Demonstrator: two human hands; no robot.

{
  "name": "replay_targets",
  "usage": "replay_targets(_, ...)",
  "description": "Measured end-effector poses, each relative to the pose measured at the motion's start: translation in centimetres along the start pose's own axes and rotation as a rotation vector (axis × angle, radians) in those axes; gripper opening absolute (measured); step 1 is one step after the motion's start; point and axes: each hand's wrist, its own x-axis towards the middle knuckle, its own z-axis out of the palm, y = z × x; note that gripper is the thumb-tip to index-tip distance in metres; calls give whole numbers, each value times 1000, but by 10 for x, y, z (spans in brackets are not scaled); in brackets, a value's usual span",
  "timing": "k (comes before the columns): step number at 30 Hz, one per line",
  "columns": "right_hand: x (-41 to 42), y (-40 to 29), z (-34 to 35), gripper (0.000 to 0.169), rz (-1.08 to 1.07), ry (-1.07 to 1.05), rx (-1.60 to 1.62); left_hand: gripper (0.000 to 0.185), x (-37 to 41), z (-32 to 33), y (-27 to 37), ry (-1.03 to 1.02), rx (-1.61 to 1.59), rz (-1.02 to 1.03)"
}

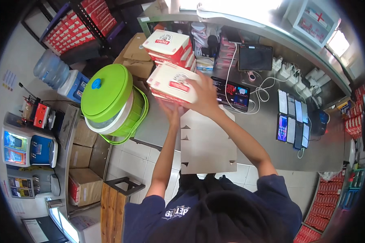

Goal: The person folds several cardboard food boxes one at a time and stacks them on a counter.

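Observation:
Between my two hands is a white and red cardboard food box (170, 82). My right hand (205, 94) spreads over its right side and top edge, with the fingertips near the printed lid. From below, my left hand (172, 111) supports the front edge, its fingers partly hidden under the box. Just behind it rises a stack of similar boxes (167, 42); whether the held box touches that stack I cannot tell. A flat, unfolded cardboard blank (206, 145) with slots lies in front of me, reaching past the counter's near edge.
A green lidded cooler bucket (108, 94) stands left of the hands, beside open brown cartons (137, 54). On the steel counter (261, 152) are a tablet (255, 57), another screen device (231, 94), white cables and several phones (292, 118). A wooden stool (112, 212) is at lower left.

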Motion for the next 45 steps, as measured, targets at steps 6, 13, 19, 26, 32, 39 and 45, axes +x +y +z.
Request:
replay_targets(6, 67, -1, 84, 69, 54, -13, -135, 83, 41, 29, -74, 0, -196, -16)
replay_targets(13, 55, 27, 82, 61, 92, 102, -206, 86, 32, 57, -44, -425, -893, -226)
replay_targets(19, -81, 31, 24, 51, 312, 178, 88, 55, 7, 20, 17, 33, 12, -6)
replay_targets(26, -291, 87, -25, 52, 1042, -90, -81, 38, -215, 48, 23, -801, 529, 5)
replay_targets(32, -330, 114, -7, 68, 1268, 22, 706, 55, -270, 80, 15, -862, 849, 7)
replay_targets(39, -332, 125, -11, 54, 1285, 35, 874, 38, -244, 57, 20, -905, 419, -388)
replay_targets(45, -306, 82, -47, 35, 559, 110, 520, 22, -216, 26, 71, -644, 51, -573)
